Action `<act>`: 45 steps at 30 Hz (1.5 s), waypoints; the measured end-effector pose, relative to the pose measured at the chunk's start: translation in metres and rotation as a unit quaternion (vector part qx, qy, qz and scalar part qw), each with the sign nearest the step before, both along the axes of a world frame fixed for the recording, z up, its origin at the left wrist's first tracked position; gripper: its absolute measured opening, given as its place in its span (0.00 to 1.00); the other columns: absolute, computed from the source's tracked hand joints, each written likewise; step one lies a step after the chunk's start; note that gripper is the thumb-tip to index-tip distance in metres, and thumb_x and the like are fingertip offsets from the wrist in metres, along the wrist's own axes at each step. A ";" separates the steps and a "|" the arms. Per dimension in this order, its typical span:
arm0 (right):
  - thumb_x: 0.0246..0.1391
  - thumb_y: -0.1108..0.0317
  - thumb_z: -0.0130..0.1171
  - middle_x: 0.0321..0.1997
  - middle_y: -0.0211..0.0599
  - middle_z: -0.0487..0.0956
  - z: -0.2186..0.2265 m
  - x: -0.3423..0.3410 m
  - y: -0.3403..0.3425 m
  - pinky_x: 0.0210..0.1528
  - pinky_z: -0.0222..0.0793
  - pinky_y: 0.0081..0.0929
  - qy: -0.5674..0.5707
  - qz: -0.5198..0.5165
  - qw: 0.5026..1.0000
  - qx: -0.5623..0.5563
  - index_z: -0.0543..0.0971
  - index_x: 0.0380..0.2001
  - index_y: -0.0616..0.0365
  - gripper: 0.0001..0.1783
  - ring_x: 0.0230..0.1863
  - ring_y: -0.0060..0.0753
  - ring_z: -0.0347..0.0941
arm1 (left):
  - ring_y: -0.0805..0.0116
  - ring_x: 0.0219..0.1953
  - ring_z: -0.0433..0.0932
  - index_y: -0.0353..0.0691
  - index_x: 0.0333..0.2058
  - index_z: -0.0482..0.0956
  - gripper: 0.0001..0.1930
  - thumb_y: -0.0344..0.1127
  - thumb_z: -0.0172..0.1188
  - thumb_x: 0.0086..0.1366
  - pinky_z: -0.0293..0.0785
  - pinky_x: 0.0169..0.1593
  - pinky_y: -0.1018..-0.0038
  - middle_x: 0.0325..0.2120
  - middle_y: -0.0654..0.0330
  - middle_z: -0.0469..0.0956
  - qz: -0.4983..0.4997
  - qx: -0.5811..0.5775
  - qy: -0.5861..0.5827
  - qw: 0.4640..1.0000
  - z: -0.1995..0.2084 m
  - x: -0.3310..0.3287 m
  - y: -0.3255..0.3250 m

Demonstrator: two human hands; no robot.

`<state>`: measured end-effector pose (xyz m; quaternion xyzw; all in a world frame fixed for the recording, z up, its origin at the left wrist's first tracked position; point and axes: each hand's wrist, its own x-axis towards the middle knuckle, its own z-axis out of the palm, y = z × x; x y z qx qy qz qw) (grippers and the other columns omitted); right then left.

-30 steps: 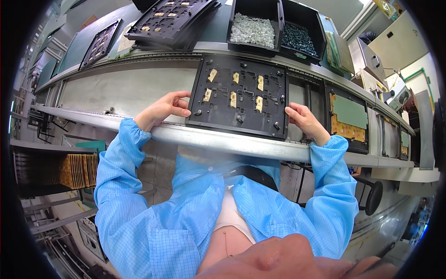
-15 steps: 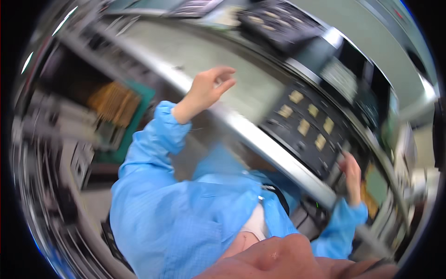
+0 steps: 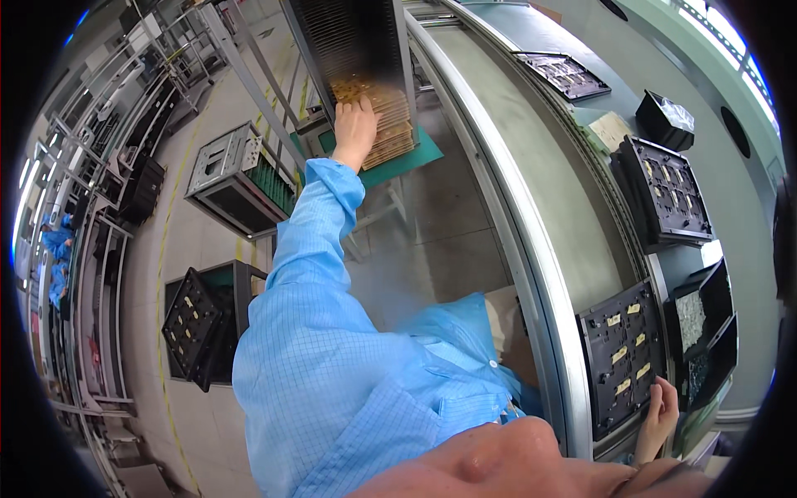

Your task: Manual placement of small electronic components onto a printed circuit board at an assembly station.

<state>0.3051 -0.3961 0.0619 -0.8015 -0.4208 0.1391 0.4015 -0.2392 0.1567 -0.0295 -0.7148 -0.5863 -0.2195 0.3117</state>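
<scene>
My left hand [image 3: 355, 133] reaches far out to the upper middle. Its fingers bend over the edge of a thin brown board [image 3: 353, 88] at the top of a stack; the fingertips are partly hidden. These boards sit in the lower part of a tall slotted rack [image 3: 344, 37], above a green surface [image 3: 427, 149]. At the lower right, my right hand [image 3: 658, 415] is beside the edge of a black tray [image 3: 602, 365], fingers slightly bent and apart, nothing seen in them. Several small pale yellow pieces [image 3: 619, 355] lie in that tray.
A conveyor with a metal rail [image 3: 531, 241] runs along my right. Beyond it stand another black tray [image 3: 664, 187] and black bins [image 3: 706, 319]. On the left are a grey rack of green boards [image 3: 237, 183] and a tilted black tray [image 3: 193, 319].
My view has swung left toward the slotted rack. My left hand has moved from over the conveyor edge to the brown boards. My right hand stays near the black tray.
</scene>
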 end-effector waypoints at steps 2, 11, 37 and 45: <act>0.66 0.71 0.55 0.36 0.30 0.77 0.015 -0.029 0.024 0.39 0.64 0.17 -0.004 0.021 1.000 -0.018 0.79 0.43 0.65 0.09 0.35 0.20 0.70 | 0.56 0.39 0.78 0.33 0.44 0.75 0.18 0.40 0.63 0.61 0.70 0.50 0.63 0.34 0.54 0.81 -0.017 0.021 0.045 0.999 -0.004 -0.003 -0.002; 0.57 0.76 0.59 0.35 0.42 0.79 0.041 -0.096 0.096 0.40 0.68 0.28 -0.114 0.205 0.970 -0.068 0.80 0.38 0.66 0.07 0.37 0.36 0.75 | 0.67 0.39 0.78 0.40 0.43 0.83 0.15 0.29 0.62 0.54 0.70 0.50 0.63 0.37 0.62 0.81 -0.258 0.194 0.086 0.943 0.021 0.023 -0.119; 0.65 0.65 0.57 0.39 0.28 0.82 -0.007 0.048 0.058 0.45 0.71 0.16 0.072 0.064 0.995 -0.032 0.79 0.53 0.62 0.17 0.39 0.14 0.74 | 0.69 0.42 0.79 0.48 0.39 0.85 0.12 0.31 0.63 0.55 0.66 0.62 0.49 0.41 0.68 0.82 -0.772 0.048 -0.100 0.626 0.034 0.278 -0.249; 0.65 0.65 0.59 0.34 0.26 0.81 -0.044 0.052 0.076 0.38 0.70 0.16 0.131 0.099 0.982 -0.093 0.79 0.52 0.62 0.17 0.33 0.12 0.72 | 0.69 0.39 0.79 0.46 0.37 0.84 0.13 0.27 0.62 0.52 0.66 0.62 0.49 0.36 0.68 0.82 -0.746 0.031 -0.105 0.657 0.034 0.283 -0.240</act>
